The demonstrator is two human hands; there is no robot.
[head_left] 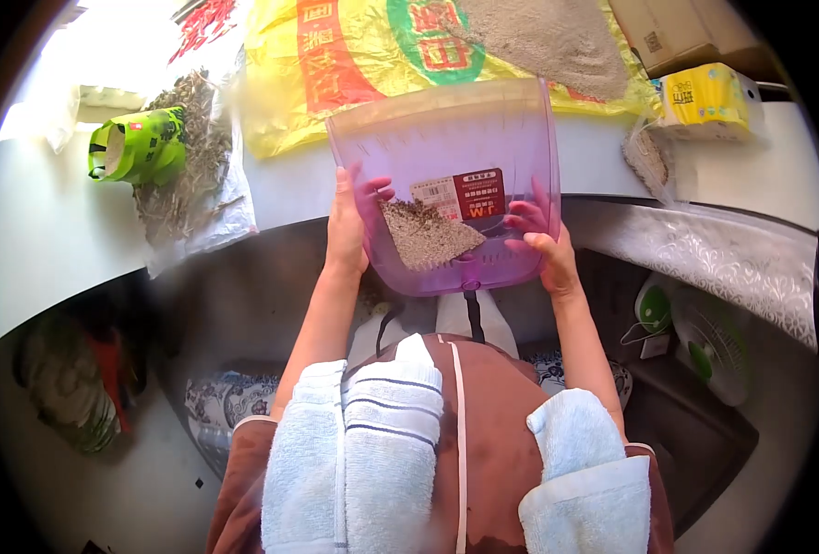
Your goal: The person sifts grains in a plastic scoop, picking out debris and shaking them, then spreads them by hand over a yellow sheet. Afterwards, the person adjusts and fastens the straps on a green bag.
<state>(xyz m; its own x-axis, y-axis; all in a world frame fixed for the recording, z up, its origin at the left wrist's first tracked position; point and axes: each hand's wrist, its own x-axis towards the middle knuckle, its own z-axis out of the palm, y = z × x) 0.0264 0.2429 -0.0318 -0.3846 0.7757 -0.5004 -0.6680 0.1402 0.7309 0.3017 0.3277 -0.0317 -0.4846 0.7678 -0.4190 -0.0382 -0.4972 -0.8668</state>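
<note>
Grain (428,242) lies in a translucent purple plastic scoop pan (400,143), gathered toward the left side and near wall, with darker bits along its upper edge. The pan is held above the wearer's lap, at the near edge of the white table (49,240). Left hand (345,231) and right hand (557,258) each hold a side wall, fingers curled beneath and thumbs outside or along the rim. That wide, even grip suits it well—I'd match the height of both hands, make any tilt small, and favour short, gentle shakes, since the far lip looks low enough to spill over. The label (481,192) on the pan pairs a barcode panel with a red one; its large white letters probably read J·M, though the smaller print is too soft to make out. Beyond, the yellow sack sheet (285,83) bears red Chinese characters inside a green oval and more down a red band—grain heap (566,46) resting on it. Printing also marks the yellow tissue pack (705,100) and green bag (155,148).
</note>
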